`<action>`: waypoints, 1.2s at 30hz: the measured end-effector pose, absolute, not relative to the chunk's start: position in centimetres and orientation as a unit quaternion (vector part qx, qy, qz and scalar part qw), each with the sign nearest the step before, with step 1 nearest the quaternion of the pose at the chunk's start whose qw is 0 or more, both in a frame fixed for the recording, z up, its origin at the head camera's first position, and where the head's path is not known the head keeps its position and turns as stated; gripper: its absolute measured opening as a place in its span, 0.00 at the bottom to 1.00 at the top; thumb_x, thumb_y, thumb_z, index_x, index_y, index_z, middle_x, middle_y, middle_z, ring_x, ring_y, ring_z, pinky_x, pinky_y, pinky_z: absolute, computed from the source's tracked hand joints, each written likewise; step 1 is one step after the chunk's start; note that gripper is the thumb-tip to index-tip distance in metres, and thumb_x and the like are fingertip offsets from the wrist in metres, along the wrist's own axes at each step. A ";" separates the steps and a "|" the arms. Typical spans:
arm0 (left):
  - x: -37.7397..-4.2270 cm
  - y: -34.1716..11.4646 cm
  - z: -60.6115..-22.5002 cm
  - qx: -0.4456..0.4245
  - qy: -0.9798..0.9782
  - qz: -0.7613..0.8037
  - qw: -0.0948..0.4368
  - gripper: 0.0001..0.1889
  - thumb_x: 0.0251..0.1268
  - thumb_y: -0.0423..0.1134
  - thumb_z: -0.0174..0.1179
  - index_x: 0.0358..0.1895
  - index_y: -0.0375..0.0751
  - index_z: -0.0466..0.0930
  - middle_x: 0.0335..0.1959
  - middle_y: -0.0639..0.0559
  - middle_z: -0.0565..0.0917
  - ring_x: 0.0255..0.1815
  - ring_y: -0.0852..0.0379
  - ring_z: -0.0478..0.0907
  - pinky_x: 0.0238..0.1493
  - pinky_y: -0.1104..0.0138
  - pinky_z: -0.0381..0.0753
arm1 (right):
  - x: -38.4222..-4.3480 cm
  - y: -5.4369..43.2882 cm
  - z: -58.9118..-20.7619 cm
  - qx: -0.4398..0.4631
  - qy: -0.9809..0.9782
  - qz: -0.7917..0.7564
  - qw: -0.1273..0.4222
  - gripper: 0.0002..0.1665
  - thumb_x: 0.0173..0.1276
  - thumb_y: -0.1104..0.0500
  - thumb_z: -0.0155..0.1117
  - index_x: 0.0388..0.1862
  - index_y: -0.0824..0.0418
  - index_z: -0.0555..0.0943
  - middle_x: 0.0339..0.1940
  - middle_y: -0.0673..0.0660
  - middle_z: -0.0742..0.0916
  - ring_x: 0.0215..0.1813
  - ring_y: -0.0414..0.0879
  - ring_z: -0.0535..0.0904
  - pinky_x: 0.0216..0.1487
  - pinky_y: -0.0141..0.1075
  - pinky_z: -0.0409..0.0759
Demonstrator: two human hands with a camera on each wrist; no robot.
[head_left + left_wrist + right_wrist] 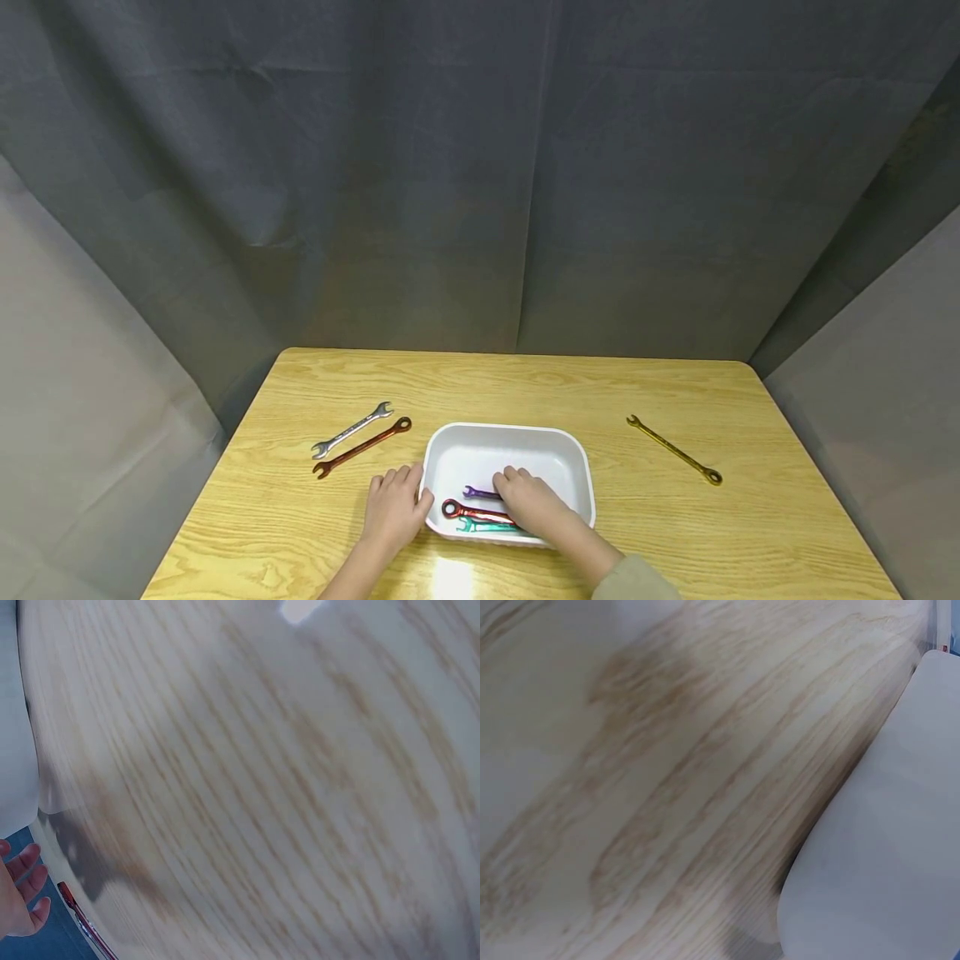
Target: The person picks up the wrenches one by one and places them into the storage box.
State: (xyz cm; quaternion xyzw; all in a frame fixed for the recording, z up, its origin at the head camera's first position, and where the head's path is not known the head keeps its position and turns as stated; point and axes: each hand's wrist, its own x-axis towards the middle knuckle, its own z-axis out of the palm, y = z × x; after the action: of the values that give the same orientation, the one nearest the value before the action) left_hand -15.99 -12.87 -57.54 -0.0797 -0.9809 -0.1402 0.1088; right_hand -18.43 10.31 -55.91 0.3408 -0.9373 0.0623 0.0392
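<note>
Inside the white plastic bin [562, 467], my right hand [534, 504] pinches the right end of a purple wrench [480, 493], covering that end. A red ratcheting wrench [476, 512] and a green wrench [483, 526] lie just nearer to me in the bin, their right ends hidden under the same hand. My left hand [395, 506] is at the bin's left side, thumb right at the rim. The left wrist view shows the left fingers [31, 881] loosely bent beside the bin's wall [16, 727].
Left of the bin, a silver open-end wrench [352, 430] and a copper-red combination wrench [363, 447] lie side by side on the wooden table [750, 542]. A gold combination wrench [675, 450] lies to the right. Grey curtains [450, 208] hang behind the table.
</note>
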 end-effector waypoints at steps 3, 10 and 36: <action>-16.0 -12.9 -57.5 -0.080 -0.981 -0.142 0.109 0.17 0.58 0.47 0.51 0.49 0.45 0.75 0.35 0.52 0.80 0.37 0.52 0.74 0.44 0.56 0.66 | -18.5 10.2 -56.0 0.340 -0.938 0.062 0.036 0.03 0.61 0.64 0.53 0.31 0.60 0.74 0.24 0.52 0.74 0.25 0.44 0.70 0.24 0.36 0.73; -16.0 -12.8 -57.5 -0.080 -0.980 -0.146 0.108 0.17 0.58 0.47 0.51 0.49 0.45 0.75 0.35 0.52 0.80 0.36 0.53 0.73 0.44 0.55 0.66 | -18.6 10.1 -55.8 0.341 -0.937 0.074 0.016 0.02 0.60 0.65 0.54 0.30 0.59 0.75 0.24 0.51 0.75 0.26 0.44 0.72 0.26 0.35 0.74; -15.9 -12.8 -57.5 -0.078 -0.980 -0.149 0.105 0.18 0.59 0.47 0.50 0.49 0.44 0.75 0.37 0.51 0.81 0.37 0.52 0.74 0.45 0.55 0.66 | -18.8 10.4 -55.3 0.362 -0.927 0.089 -0.046 0.06 0.55 0.66 0.62 0.29 0.56 0.76 0.25 0.46 0.76 0.28 0.39 0.72 0.35 0.31 0.75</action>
State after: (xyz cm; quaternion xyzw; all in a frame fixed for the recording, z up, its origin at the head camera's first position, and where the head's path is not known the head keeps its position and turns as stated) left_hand -15.93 -12.80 -57.46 -0.0775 -0.9802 -0.1493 0.1048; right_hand -18.79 10.44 -55.35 0.3618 -0.9268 0.0893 -0.0464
